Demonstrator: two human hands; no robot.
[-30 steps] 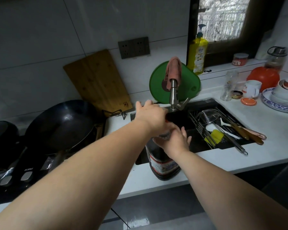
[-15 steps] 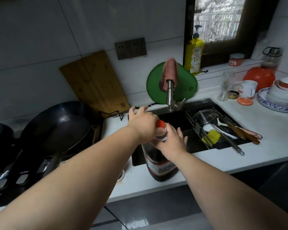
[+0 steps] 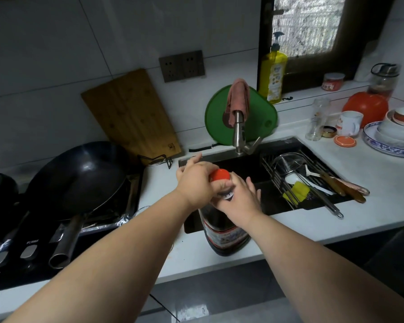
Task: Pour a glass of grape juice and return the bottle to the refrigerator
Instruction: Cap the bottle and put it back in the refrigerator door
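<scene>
A large dark juice bottle (image 3: pixel 225 234) with a red and white label stands upright on the white counter (image 3: pixel 191 250), at the sink's front left corner. Its red cap (image 3: pixel 220 174) shows between my hands. My left hand (image 3: pixel 194 181) wraps around the cap from the left. My right hand (image 3: pixel 237 197) holds the bottle's neck just below the cap, fingers spread toward the sink. A clear glass (image 3: pixel 141 210) is partly visible on the counter left of the bottle, mostly hidden behind my left forearm.
A black wok (image 3: pixel 79 176) sits on the stove at left. Behind the bottle, the sink (image 3: pixel 247 169) holds a rack of utensils (image 3: pixel 313 180) and a tap (image 3: pixel 239 134) draped with a cloth. Bowls (image 3: pixel 399 134), a mug and an empty bottle stand at right.
My left hand has shifted off the top, so the red cap now shows between my hands. The bottle stays in place on the counter; the view has drifted slightly.
</scene>
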